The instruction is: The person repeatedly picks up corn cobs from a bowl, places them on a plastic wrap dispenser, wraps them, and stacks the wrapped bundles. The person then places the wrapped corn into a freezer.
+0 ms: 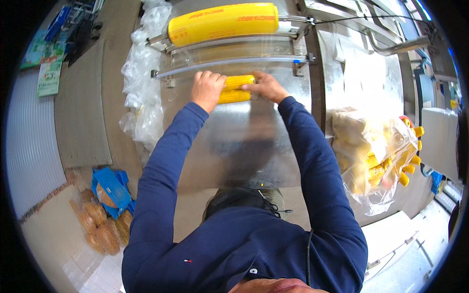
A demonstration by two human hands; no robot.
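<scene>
Two ears of yellow corn [236,89] lie side by side over the metal worktop [220,135]. My left hand [209,89] grips their left ends, with the fingers curled over the top. At the other end, my right hand [266,88] holds them, a finger lying along the upper ear. Just beyond my hands runs the metal bar [234,62] of a film-wrapping stand. Behind it a big yellow roll of wrapping film [223,23] sits on rollers. Whether film covers the ears is hard to tell.
Crumpled clear plastic [143,73] lines the worktop's left edge. To the right, a clear plastic bag [377,157] holds several more corn ears on an adjoining metal surface. Filled bags [104,229] and a blue crate [111,192] sit on the floor at left.
</scene>
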